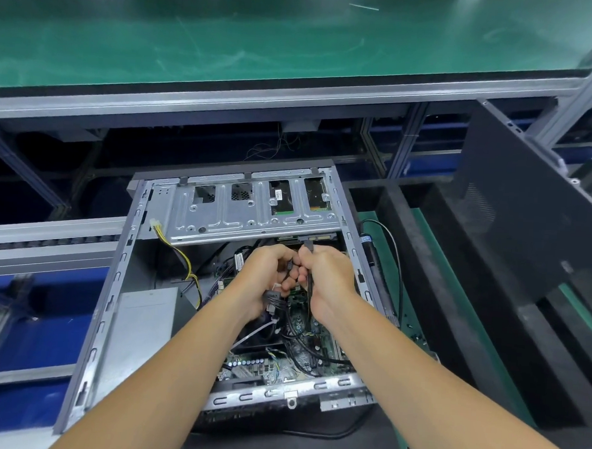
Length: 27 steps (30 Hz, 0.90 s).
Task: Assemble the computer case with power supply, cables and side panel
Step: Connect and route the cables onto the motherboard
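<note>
- A green worktop (263, 44) ran across the far side of the view, edged with a grey metal frame.
- A dark side panel (528, 216) leaned upright at the right, well apart from the case.
- The computer case (113, 283) lay open on its side in the middle, on a lower level in front of the worktop, its open face turned up towards the camera.
- A grey metal drive cage (250, 215) spanned the far end of the case, with green circuit boards showing through its right-hand cut-outs.
- The power supply (146, 312), a grey box, sat inside the case at its left wall.
- The motherboard (280, 364) covered the near right floor of the case, with black cables looped over it.
- The left hand (268, 274) was curled round a bundle of black cables (276, 302) above the motherboard.
- The right hand (326, 277) pinched a thin black cable (309, 286) that ran up to a plug at the near edge of the drive cage.
- The two hands were together, knuckles nearly touching, just below the drive cage.
- A yellow and black cable (180, 252) with a pale plug hung from the cage's left end down towards the power supply.
- A black power screwdriver (371, 259) with its cord lay just outside the case's right wall.
</note>
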Motion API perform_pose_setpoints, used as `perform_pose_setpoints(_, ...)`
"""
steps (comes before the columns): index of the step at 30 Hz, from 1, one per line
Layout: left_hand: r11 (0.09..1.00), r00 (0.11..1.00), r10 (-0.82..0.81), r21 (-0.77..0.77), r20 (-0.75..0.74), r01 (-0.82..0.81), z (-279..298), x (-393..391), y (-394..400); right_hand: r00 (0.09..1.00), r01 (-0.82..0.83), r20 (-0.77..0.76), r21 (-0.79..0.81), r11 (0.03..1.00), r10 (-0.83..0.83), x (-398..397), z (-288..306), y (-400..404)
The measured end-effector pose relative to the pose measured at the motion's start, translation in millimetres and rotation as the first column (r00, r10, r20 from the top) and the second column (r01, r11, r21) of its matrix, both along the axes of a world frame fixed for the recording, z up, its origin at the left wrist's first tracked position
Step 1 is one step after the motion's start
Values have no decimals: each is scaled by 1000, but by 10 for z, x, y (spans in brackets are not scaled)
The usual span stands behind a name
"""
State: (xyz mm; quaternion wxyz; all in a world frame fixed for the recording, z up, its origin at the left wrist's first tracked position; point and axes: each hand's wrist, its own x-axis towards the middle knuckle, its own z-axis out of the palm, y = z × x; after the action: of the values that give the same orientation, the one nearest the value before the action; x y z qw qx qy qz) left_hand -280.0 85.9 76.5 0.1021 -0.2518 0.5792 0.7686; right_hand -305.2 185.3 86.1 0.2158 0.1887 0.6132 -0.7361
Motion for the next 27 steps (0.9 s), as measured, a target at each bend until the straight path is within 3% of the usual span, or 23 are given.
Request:
perform_pose_setpoints(3, 1000, 1000, 13, -2, -4, -13, -1, 4, -2, 999, 47, -5, 41, 998, -47, -8, -26, -34)
perform_pose_setpoints(11, 999, 999, 46, 9, 9, -46, 4, -9, -9, 987, 159, -12, -34, 987, -160, 35, 5, -80)
perform_pose_setpoints(27, 998, 999, 45, -39, 6, -45, 13, -4, 19, 980, 199, -14, -31, 979, -200, 124, 92, -87)
